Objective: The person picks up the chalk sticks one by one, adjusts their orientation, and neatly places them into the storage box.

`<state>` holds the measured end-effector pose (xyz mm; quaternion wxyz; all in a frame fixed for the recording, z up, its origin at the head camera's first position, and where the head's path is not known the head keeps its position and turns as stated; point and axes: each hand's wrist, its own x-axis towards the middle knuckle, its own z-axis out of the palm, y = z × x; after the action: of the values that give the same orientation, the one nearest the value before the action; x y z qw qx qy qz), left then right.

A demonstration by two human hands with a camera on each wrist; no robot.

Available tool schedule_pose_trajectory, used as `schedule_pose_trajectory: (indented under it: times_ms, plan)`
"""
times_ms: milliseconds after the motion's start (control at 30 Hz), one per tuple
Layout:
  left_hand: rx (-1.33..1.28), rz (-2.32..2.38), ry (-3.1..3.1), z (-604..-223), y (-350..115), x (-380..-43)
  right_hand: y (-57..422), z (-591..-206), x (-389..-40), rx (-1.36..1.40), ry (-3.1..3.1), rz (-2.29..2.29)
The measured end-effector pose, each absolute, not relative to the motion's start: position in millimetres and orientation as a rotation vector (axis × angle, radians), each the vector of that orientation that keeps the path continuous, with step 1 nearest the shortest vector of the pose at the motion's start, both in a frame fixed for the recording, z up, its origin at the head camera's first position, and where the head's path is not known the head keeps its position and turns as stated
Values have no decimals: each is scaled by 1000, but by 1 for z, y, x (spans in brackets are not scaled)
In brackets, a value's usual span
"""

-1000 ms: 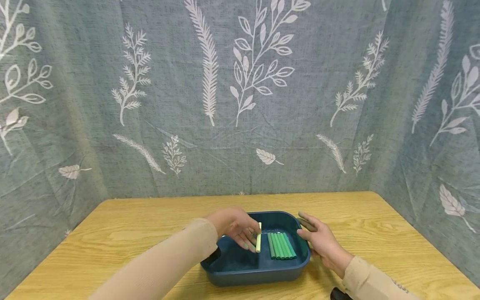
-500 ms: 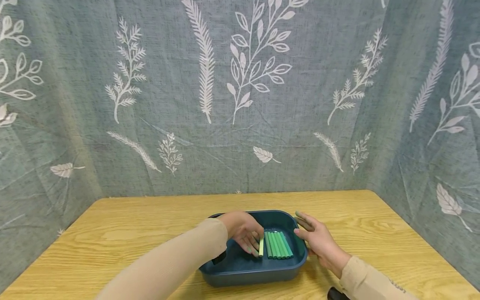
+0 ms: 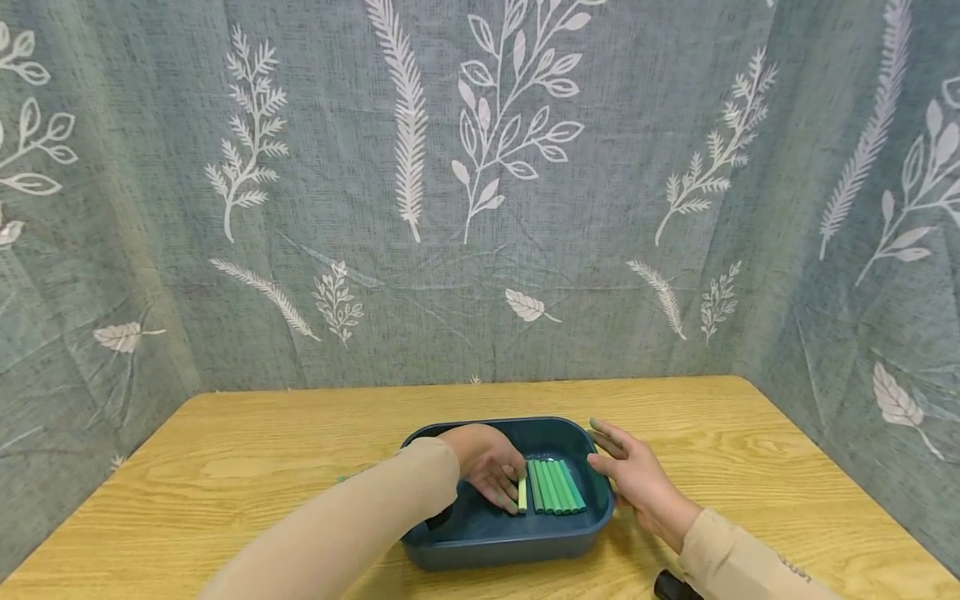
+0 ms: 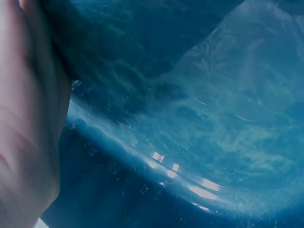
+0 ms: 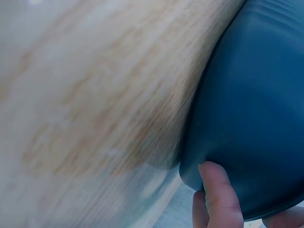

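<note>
My left hand (image 3: pixel 491 467) reaches over a dark blue tray (image 3: pixel 502 550) and pinches a pale yellow chalk stick (image 3: pixel 522 493) low inside it. To the right of that stick lies a row of several green chalk sticks (image 3: pixel 550 487), side by side. The right hand (image 3: pixel 637 479) holds the tray's right end, thumb at the rim. In the right wrist view its fingertip (image 5: pixel 213 173) presses the outer wall. Only the edge of the left hand (image 4: pixel 28 123) shows in the left wrist view, beside the glossy tray floor (image 4: pixel 213 128); the stick is hidden there.
The tray stands on a wood-grain table (image 3: pixel 285 433). A small green end (image 3: pixel 342 478) peeks out behind the left sleeve (image 3: pixel 360 525). Leaf-patterned grey-green cloth (image 3: pixel 420 333) hangs behind and at both sides. A black object (image 3: pixel 667 586) sits below the right wrist.
My left hand has moved slightly right and down, bringing the pale yellow stick beside the green row. The right hand stays at the tray's end.
</note>
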<state>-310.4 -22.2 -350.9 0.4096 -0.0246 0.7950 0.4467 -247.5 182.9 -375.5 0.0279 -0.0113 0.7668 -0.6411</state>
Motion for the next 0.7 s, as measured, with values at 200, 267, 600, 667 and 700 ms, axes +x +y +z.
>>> schedule_pose_trajectory:
  times_ms: [200, 267, 600, 667, 700]
  plan:
    - [-71, 1116, 1996, -351, -22, -312, 182, -374, -246, -28, 2350, -1983]
    - [-73, 1114, 1995, -351, -21, -313, 182, -373, -247, -35, 2345, -1983]
    - [-57, 1106, 2001, -338, -25, -313, 182, -371, -248, -19, 2356, -1978]
    - [-10, 1098, 2021, -331, -29, -312, 182, -372, -248, -16, 2352, -1978]
    - [2, 1102, 2025, -328, -30, -311, 182, -372, -248, -21, 2349, -1978]
